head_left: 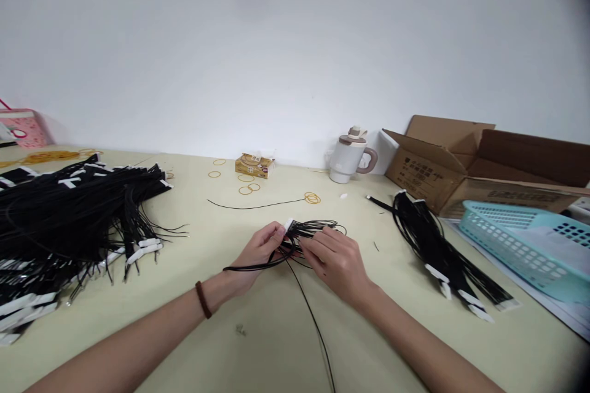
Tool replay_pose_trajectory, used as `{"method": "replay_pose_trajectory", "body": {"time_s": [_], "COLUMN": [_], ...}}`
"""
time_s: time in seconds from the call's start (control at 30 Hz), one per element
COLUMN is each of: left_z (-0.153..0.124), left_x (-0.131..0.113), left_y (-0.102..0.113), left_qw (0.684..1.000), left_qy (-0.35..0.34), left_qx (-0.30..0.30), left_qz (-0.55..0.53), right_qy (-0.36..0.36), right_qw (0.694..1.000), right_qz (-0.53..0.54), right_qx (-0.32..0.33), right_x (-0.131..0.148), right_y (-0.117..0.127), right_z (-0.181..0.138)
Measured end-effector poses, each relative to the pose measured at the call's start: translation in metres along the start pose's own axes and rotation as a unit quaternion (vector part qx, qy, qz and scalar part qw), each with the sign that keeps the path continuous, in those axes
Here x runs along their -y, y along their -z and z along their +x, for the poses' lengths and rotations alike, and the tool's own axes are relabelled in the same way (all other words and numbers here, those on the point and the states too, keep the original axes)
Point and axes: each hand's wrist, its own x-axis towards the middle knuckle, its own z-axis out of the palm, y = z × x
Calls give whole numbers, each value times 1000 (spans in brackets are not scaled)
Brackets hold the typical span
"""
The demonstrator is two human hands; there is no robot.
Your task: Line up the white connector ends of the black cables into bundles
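Between my hands is a wire harness (pixel 308 228), a bunch of thin black wires ending in a white connector. My left hand (pixel 260 252) pinches it at the connector, thumb on top, with a loop of black wires passing over the fingers. My right hand (pixel 335 258) has its fingers bent and closed at the wires to the right of the connector; what exactly the fingertips grip is partly hidden. A single black wire (pixel 311 313) trails from the bunch toward the table's near edge.
A big heap of black harnesses (pixel 92 215) lies left; a smaller bundle (pixel 428 245) lies right. Rubber bands (pixel 312 198), a small gold box (pixel 254 166) and a white mug (pixel 345 159) are toward the wall. A cardboard box (pixel 424 178) and turquoise basket (pixel 511 252) stand right.
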Motion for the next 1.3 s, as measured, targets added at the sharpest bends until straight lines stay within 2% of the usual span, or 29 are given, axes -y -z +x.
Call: {"method": "replay_pose_trajectory", "body": {"time_s": [1.3], "left_z": [0], "left_x": [-4], "left_y": [-5], "left_qw": [1000], "left_qy": [1], "left_qx": [1], "left_qz": [-3], "right_qy": [1], "right_qw": [1000], "right_qz": [14], "right_qx": [14], "right_x": [0], "right_y": [0], "right_z": [0]}}
